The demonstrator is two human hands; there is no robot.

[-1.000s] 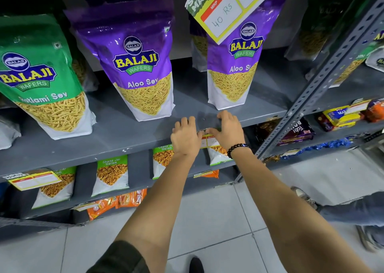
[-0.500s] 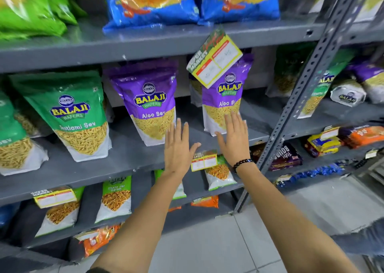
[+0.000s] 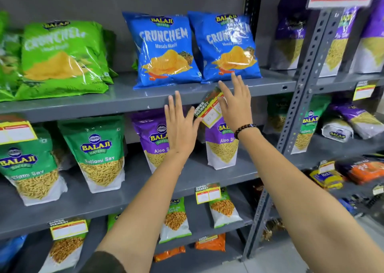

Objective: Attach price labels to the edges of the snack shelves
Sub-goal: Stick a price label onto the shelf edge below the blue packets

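target: we take the crooked price label (image 3: 209, 108) hanging from the front edge of the upper shelf (image 3: 133, 103), below the blue Crunchem bags (image 3: 225, 46), as the thing to fix.
label attitude: tilted; long axis runs from upper right down to lower left, not along the shelf lip. Top corner sits at the lip; whether it is stuck there we cannot tell.
bearing from our hands: the label lies between them, to the right of our left hand (image 3: 179, 127) and at the left flank of our right hand (image 3: 235, 104).
nearer hand: the right; its fingers overlap the label's right end and appear to touch it, though motion blur leaves contact uncertain. The left hand's thumb side is just beside the lower left corner.
left hand state: flat, fingers spread and pointing up, nothing held.
right hand state: flat, fingers spread, reaching up to the lip; gripping nothing.
reference: the price label one shelf down (image 3: 207, 193) hangs level with its lip.
judgement: the coming move calls for turning the long axis parallel to the lip, then pressing.
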